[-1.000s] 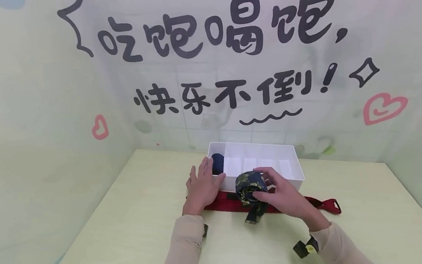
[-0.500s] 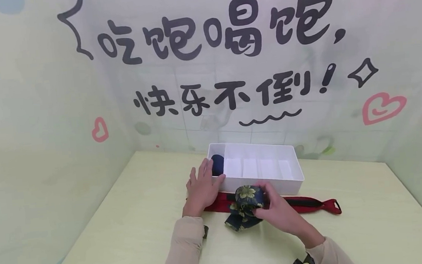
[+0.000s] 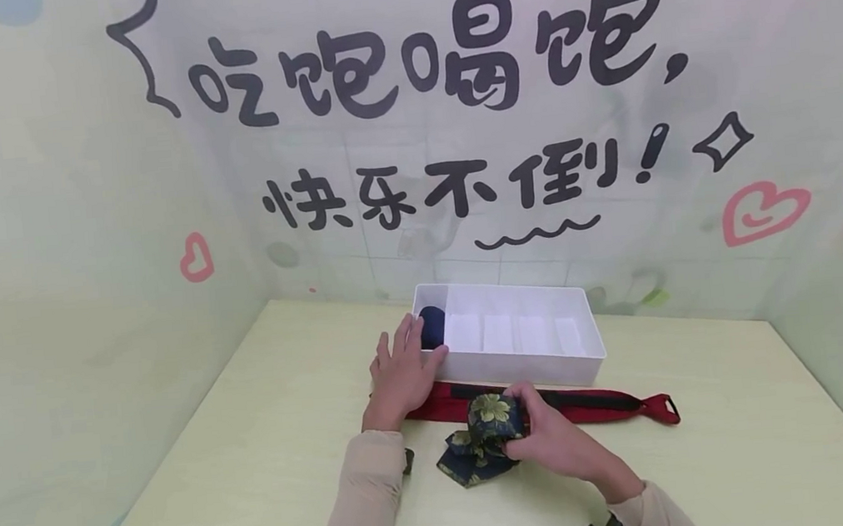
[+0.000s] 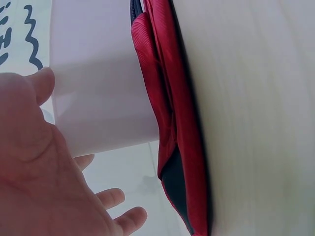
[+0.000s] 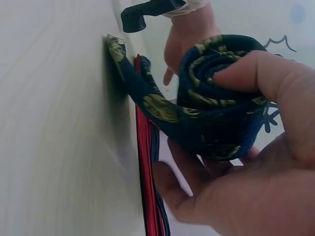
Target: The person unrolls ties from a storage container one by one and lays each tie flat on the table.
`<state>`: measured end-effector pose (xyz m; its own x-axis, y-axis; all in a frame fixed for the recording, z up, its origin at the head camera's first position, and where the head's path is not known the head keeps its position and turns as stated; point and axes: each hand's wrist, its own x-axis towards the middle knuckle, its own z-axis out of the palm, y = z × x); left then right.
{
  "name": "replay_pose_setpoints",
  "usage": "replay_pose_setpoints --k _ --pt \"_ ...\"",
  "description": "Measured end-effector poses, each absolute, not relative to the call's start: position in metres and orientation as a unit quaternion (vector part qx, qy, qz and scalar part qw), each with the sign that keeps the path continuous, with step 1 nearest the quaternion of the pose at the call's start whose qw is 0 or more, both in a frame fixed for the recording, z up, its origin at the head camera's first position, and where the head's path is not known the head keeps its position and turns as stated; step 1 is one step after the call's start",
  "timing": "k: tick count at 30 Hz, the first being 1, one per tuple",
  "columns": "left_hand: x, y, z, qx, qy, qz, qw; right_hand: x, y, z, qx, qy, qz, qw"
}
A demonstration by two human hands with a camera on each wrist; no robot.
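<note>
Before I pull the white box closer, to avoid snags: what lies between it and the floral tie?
The red tie lies there, in front of the box; the head view shows it.

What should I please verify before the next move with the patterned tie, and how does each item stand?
1. Right hand grips the patterned tie: ok, thumb and fingers hold its coil.
2. Patterned tie fully rolled: not ok, its loose end trails out.
3. Left hand at the box: ok, at the near left corner.
4. Left hand's firmness there: cannot tell.
5. Room in the box: ok, only the leftmost compartment shows a blue roll.
6. Red tie rolled: not ok, it lies stretched out before the box.
</note>
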<state>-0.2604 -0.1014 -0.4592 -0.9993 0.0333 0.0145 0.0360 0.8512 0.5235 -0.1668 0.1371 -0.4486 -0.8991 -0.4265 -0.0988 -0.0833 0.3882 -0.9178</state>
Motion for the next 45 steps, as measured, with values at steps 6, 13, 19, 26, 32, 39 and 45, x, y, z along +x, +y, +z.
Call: replay_pose_setpoints --k 6,13,19,26,32,39,45 --pt "-0.258 -0.104 -0.458 -0.018 -0.962 -0.274 0.003 -0.167 0.139 -0.449 -0.185 0.816 -0.508 0.202" --pt "-0.257 -0.105 -0.459 -0.017 -0.961 -0.276 -0.001 -0.165 0.141 -0.452 -0.203 0.837 -0.465 0.205" --pt "-0.256 -0.104 -0.460 -0.017 -0.961 -0.277 -0.002 -0.163 0.144 -0.449 -0.231 0.851 -0.433 0.188" --pt "-0.256 -0.103 -0.459 -0.021 -0.962 -0.273 0.008 -0.158 0.146 -0.438 -0.219 0.871 -0.401 0.182" --pt "-0.251 -0.106 -0.449 -0.019 -0.960 -0.279 0.024 -0.154 0.144 -0.435 -0.203 0.884 -0.401 0.128" --pt "-0.246 -0.106 -0.420 0.003 -0.945 -0.316 0.089 -0.155 0.144 -0.433 -0.199 0.889 -0.405 0.082" --pt "-0.233 -0.103 -0.396 -0.034 -0.928 -0.359 0.094 -0.158 0.144 -0.433 -0.220 0.880 -0.407 0.107"
